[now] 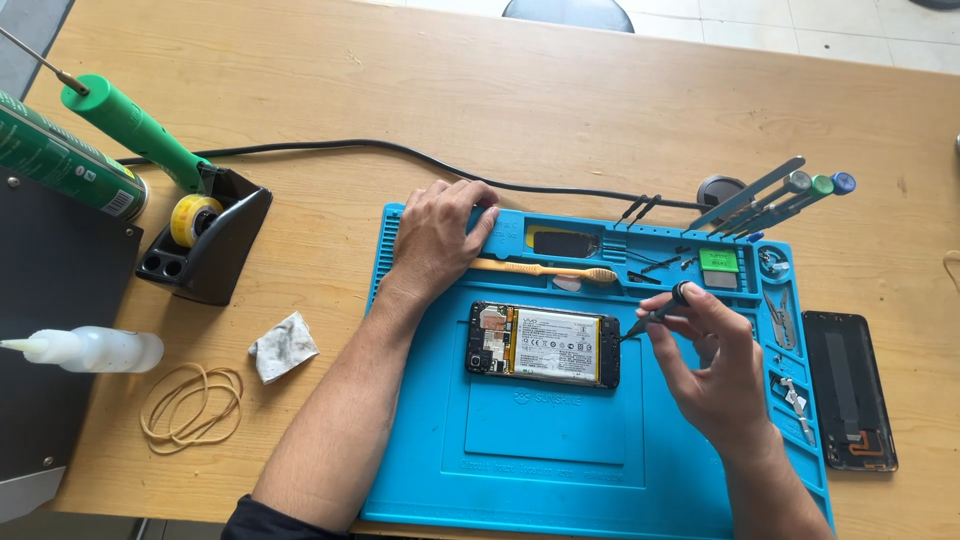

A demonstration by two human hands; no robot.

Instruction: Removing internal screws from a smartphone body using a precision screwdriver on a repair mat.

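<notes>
An opened phone [543, 344] with its back off, battery and circuit board showing, lies on a blue repair mat [560, 450]. My right hand [708, 365] holds a small black screwdriver [655, 315] whose tip touches the phone's right end. My left hand [440, 235] rests, fingers curled, on the mat's upper left corner, above and left of the phone, and holds nothing that I can see.
A yellow brush [545, 270], small parts and tweezers lie in the mat's trays. Several screwdrivers [775, 195] lean at the back right. The phone's back cover [850, 390] lies right of the mat. A green soldering iron stand [195, 235], squeeze bottle [90, 350], rubber bands [192, 403] and cloth [283, 346] sit left.
</notes>
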